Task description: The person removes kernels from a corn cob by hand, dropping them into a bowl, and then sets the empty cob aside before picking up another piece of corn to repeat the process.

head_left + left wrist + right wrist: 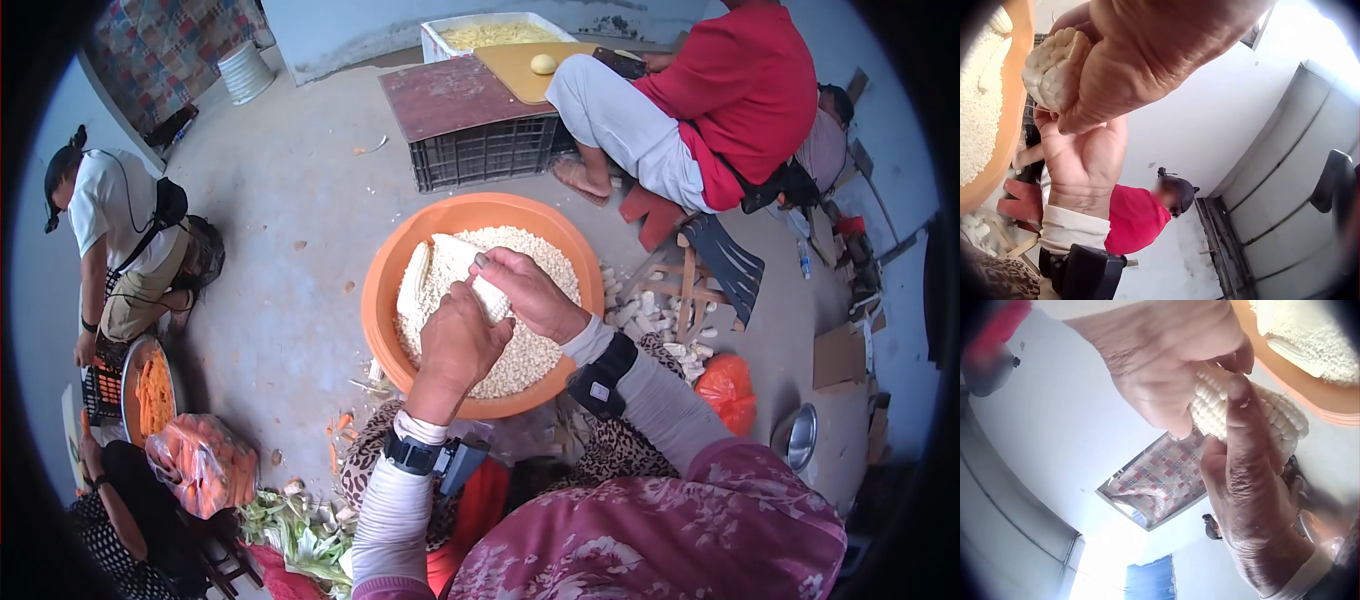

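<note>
Both hands hold one ear of white corn [1282,428] over the basin. My left hand [462,342] grips it around the lower part. From the other side, my right hand [535,293] holds it, fingers bent over its kernels. The ear's rounded, kernel-covered end [1050,72] pokes out of my left hand in the left wrist view. Below is an orange basin [375,320] filled with loose white corn kernels [535,355]. At its far left side, another ear of corn [412,285] lies on the kernels, with one more [452,252] beside it, partly hidden.
Beyond the basin, a board-topped black crate [480,155] stands before a seated person in red [745,85]. Pale bare cobs [650,315] and a wooden stool [688,290] lie right. Corn husks [300,530] and a bag of carrots [205,465] are left, near two other people.
</note>
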Demonstrator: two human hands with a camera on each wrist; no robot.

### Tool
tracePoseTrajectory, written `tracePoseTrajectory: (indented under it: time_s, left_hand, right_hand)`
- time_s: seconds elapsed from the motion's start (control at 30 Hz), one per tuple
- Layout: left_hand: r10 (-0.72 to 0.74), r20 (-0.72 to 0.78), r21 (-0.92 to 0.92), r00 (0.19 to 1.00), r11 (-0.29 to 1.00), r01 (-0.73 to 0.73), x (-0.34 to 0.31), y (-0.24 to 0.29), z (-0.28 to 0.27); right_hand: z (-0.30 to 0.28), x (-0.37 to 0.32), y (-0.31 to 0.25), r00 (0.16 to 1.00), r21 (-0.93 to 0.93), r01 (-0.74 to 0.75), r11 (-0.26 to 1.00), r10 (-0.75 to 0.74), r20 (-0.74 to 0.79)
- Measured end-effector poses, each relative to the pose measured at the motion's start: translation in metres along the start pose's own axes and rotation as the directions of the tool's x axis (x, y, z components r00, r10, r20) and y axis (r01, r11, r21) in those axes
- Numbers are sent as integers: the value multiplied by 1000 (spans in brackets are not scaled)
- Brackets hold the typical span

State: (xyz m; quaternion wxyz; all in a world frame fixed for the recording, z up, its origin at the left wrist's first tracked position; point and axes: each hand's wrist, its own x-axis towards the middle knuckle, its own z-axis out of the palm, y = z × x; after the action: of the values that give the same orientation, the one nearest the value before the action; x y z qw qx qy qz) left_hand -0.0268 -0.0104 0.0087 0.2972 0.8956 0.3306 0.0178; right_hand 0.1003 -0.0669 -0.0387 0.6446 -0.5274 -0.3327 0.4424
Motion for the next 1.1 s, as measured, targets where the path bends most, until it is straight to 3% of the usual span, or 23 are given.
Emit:
tracePoseTrajectory:
  time_s: [0.1,0.33,0.4,0.5,0.73,0.8,0.93,1.0,1.03,1.1]
  left_hand:
    - [30,-70,46,997,999,-27,-1,-1,8]
    - [40,-78,96,996,995,-32,-6,3,5]
    - [72,-85,100,994,993,-63,-10,8,2]
    - [100,-89,83,991,992,-93,-12,10,2]
    - [157,-130,67,979,987,-149,-6,10,8]
    - [100,-113,-29,989,994,-104,-2,13,6]
    - [-20,-9,-180,1000,983,18,6,16,-4]
    - [85,36,-532,996,845,-53,16,3,6]
    - [86,37,-531,996,846,-53,16,2,8]
    - [166,133,-758,977,652,-8,14,5,7]
  right_hand:
    - [7,-4,-5,999,85,29,996,-26,-46]
    - [-2,0,7,997,137,-30,990,40,-72]
    - [-6,-1,3,989,320,-131,938,145,-22]
    - [-14,-2,1,979,428,-200,881,200,46]
    - [-25,-5,-6,972,434,-231,871,220,76]
    - [-26,-5,-10,991,400,-135,906,114,76]
    - [-29,-3,-20,994,461,-86,883,44,101]
    - [-31,-5,-27,992,469,-68,880,12,122]
    - [-34,-6,-28,993,470,-68,880,12,121]
    - [-40,-7,-27,984,486,-140,863,65,169]
